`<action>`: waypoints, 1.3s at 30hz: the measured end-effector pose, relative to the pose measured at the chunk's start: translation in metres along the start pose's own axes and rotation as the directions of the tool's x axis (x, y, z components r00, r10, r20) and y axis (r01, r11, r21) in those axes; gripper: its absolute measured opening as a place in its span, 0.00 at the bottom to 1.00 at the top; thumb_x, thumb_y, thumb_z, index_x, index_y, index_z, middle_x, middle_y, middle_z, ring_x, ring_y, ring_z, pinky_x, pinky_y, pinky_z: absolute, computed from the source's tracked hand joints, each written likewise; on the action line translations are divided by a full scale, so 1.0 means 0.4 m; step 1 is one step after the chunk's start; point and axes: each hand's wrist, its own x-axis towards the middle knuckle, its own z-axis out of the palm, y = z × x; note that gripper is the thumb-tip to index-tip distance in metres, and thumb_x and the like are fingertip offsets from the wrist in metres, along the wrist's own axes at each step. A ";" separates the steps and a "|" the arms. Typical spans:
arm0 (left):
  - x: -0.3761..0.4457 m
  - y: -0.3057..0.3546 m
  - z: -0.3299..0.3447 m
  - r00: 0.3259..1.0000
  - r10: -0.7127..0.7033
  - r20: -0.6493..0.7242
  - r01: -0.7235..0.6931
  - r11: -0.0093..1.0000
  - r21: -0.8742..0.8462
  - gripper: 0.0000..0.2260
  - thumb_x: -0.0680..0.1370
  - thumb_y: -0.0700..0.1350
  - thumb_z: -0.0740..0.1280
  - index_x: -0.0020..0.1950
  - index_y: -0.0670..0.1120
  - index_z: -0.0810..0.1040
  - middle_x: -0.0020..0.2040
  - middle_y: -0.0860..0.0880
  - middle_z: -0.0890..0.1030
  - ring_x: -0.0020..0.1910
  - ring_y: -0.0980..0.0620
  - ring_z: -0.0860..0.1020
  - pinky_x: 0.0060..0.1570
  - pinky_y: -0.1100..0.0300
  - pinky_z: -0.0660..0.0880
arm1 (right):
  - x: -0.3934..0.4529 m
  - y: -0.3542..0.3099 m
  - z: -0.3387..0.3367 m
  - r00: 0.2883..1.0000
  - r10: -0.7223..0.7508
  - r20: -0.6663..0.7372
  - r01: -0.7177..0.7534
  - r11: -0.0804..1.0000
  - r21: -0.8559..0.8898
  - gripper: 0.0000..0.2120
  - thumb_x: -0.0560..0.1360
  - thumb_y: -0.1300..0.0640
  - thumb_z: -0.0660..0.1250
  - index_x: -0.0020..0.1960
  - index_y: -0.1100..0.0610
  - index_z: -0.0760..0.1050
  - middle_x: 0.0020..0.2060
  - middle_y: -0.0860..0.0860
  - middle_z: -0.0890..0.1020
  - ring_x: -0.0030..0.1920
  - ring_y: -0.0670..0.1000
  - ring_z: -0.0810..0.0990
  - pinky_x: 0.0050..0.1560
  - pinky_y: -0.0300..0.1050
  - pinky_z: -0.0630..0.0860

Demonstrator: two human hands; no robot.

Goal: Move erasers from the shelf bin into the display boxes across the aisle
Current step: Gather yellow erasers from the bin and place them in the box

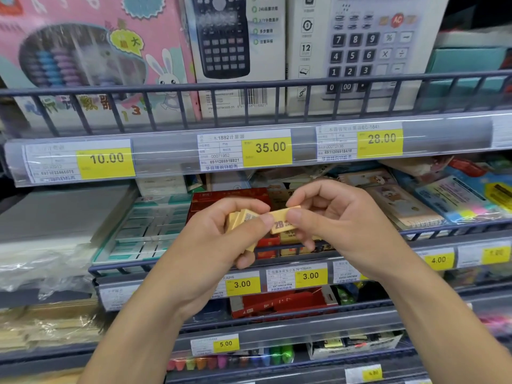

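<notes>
Both hands are raised in front of the middle shelf. My left hand (221, 239) grips a small stack of yellow erasers (241, 218) in its curled fingers. Between thumb and fingers, my right hand (332, 220) pinches a single yellow eraser marked 2B (281, 221), whose left end touches my left thumb. Behind the hands stands a red display box (227, 200) with more yellow erasers (288, 239) showing under my right hand. The hands hide most of that box.
A tray of white and teal erasers (149, 231) sits left of the red box. Notebooks and sticky notes (432, 198) lie to the right. Calculator boxes (360, 51) fill the top shelf behind a wire rail (249, 87). Price tags line the shelf edges.
</notes>
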 end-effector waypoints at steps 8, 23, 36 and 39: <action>0.027 -0.002 0.015 0.999 0.010 -0.037 -0.010 1.000 0.004 0.06 0.72 0.50 0.74 0.45 0.49 0.87 0.34 0.53 0.78 0.32 0.54 0.70 0.30 0.64 0.70 | -0.015 -0.018 -0.022 0.997 -0.034 0.067 0.039 0.996 -0.081 0.13 0.72 0.61 0.75 0.56 0.57 0.80 0.44 0.53 0.84 0.41 0.52 0.82 0.43 0.41 0.79; 0.053 -0.011 0.021 1.000 0.014 0.014 -0.013 0.996 -0.090 0.05 0.74 0.50 0.76 0.41 0.52 0.84 0.36 0.46 0.71 0.30 0.52 0.69 0.31 0.64 0.71 | 0.019 0.003 -0.177 0.969 0.193 -0.152 -0.244 0.678 -0.693 0.07 0.70 0.47 0.77 0.47 0.41 0.83 0.36 0.36 0.84 0.36 0.37 0.81 0.34 0.27 0.72; 0.066 -0.014 0.031 0.999 0.031 0.016 -0.029 0.997 -0.073 0.06 0.73 0.52 0.75 0.38 0.53 0.82 0.34 0.48 0.69 0.30 0.54 0.65 0.27 0.66 0.66 | 0.047 0.017 -0.159 0.942 0.336 -0.012 -0.170 0.445 -0.879 0.07 0.70 0.42 0.75 0.41 0.34 0.77 0.38 0.33 0.77 0.41 0.25 0.73 0.33 0.23 0.67; 0.065 -0.012 0.043 0.999 0.020 0.029 -0.018 0.997 -0.079 0.07 0.73 0.53 0.75 0.38 0.53 0.82 0.38 0.44 0.65 0.34 0.48 0.59 0.27 0.65 0.64 | 0.050 0.007 -0.161 0.938 0.345 -0.008 -0.157 0.408 -0.899 0.05 0.71 0.40 0.73 0.46 0.35 0.81 0.43 0.34 0.78 0.44 0.28 0.74 0.38 0.25 0.70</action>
